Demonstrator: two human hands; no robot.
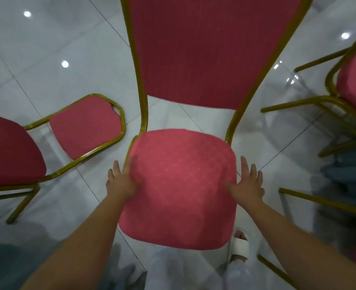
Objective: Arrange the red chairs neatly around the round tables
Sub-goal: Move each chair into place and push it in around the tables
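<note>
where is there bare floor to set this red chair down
Widest bare patch: the glossy white tiled floor upper left, beyond the gold-framed red chair at left. A narrower strip lies right of the held red padded chair, before the gold metal legs. Lower right is crowded with legs.

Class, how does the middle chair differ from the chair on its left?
The left hand and right hand touch the middle chair; nothing touches the left chair. The middle chair's back points up the picture; the left chair's points right. Both have red fabric and gold frames.
</note>
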